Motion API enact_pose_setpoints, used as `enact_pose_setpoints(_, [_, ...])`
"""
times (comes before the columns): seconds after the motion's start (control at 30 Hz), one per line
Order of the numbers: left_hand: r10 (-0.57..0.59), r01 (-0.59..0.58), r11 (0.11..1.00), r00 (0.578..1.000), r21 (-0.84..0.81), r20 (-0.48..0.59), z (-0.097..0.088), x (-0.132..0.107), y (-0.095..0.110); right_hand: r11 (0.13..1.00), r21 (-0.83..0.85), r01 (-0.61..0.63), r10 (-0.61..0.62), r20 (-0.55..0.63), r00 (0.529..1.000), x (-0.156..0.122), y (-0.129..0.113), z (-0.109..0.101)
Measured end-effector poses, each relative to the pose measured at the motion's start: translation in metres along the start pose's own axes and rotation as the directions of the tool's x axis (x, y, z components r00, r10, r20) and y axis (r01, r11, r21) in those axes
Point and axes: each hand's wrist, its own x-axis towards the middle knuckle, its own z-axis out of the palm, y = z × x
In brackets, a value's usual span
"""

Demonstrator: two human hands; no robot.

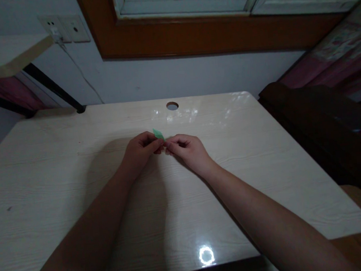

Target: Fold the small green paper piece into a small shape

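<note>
A small piece of thin green material, perhaps paper [158, 134], sticks up between my two hands above the light wooden table [233, 156]. My left hand [142, 149] is closed in a pinch on it, thumb against the fingers. My right hand [186, 148] is pinched too, its fingertips meeting the left ones at the lower end of the green piece. Most of that lower end is hidden behind the fingertips.
Toward the table's back edge is a round cable hole [172, 106]. At the left, a raised shelf [10, 56] stands on black legs [55, 88]. A white cable [80, 68] hangs from the wall socket [64, 29]. Dark furniture [307, 127] stands beyond the right edge.
</note>
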Motion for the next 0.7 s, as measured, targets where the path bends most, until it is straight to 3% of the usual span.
enact_pose_setpoints(0.37, [0.015, -0.014, 0.999, 0.999, -0.050, 0.031, -0.0021, -0.0006, -0.0042, 1.000, 0.001, -0.019, 0.019, -0.031, 0.999, -0.0008, -0.0007, 0.0004])
enact_pose_setpoints(0.7, [0.011, -0.012, 1.000, 0.999, 0.016, 0.038, -0.0010, -0.0004, 0.0000, 0.999, -0.031, 0.037, -0.038, -0.040, 0.998, -0.0013, 0.0023, 0.0008])
